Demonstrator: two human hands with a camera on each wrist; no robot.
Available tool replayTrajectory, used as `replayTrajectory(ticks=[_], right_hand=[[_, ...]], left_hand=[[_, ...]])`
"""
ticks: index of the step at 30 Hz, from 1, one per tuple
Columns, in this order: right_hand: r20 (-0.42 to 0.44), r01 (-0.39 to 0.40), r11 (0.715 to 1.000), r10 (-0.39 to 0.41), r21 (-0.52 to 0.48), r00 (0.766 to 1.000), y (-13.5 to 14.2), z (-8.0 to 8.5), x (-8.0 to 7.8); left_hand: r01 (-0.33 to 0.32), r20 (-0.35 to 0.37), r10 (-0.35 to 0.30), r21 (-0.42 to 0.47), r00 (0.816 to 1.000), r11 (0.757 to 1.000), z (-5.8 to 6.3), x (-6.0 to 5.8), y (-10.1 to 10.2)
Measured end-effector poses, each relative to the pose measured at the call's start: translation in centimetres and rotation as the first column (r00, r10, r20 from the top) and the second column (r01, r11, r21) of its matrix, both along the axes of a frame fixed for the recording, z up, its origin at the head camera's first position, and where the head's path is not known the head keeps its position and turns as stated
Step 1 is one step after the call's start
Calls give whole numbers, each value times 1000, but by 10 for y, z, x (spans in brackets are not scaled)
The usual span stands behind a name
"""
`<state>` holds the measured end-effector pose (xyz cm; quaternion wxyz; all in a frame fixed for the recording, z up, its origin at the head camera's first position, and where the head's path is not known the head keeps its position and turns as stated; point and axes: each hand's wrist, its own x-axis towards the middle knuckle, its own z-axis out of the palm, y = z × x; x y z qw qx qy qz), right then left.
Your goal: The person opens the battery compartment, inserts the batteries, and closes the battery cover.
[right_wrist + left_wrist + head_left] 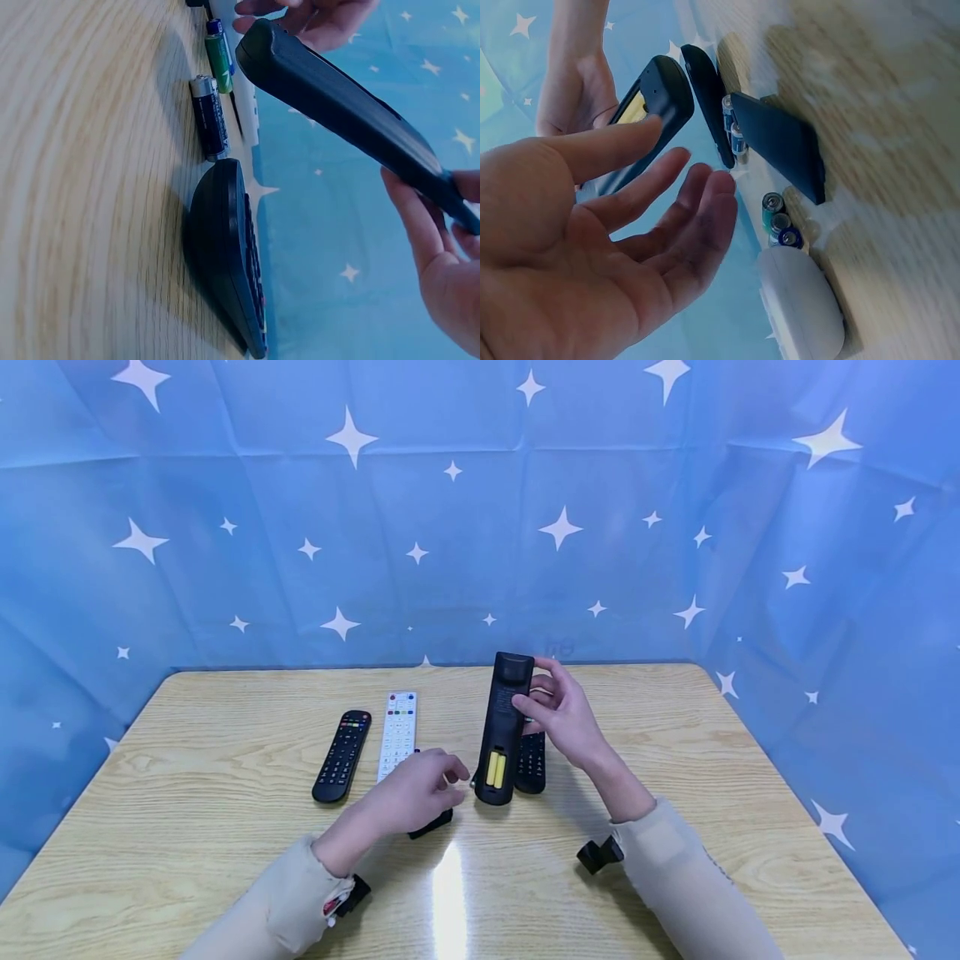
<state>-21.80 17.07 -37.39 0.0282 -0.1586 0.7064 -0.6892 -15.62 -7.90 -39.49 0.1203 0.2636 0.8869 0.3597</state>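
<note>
No legible text found: markings on remote keys, loose batteries point(210, 116), backdrop too small or blurred to read.

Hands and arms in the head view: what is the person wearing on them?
Both hands, the left hand and the right hand, are bare: no gloves. Each arm has a long beige sleeve ending at the wrist. A small black device sits at each wrist, and the left cuff shows a small red-and-white tag.

black remote point(505, 727) | back up, tilted off table | battery bay open | two yellow batteries point(495, 769) seated
</note>
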Motion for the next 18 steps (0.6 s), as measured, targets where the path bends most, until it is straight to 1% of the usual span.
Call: replayTrajectory(ticks=[5, 10, 13, 18], right_hand=[[0, 11, 1000, -11, 14, 1000, 2, -1, -1], [2, 11, 1000, -11, 19, 1000, 3, 0, -2], [1, 8, 1000, -8, 21, 1000, 3, 0, -2], [3, 5, 1000, -5, 26, 1000, 3, 0, -1]], left_hand=[[46, -68, -52, -91, 996, 995, 3, 5, -1], [84, -128, -106, -163, 986, 983, 6, 11, 0], [90, -142, -121, -210, 982, 974, 8, 14, 0], [86, -137, -136, -322, 981, 943, 10, 19, 3]])
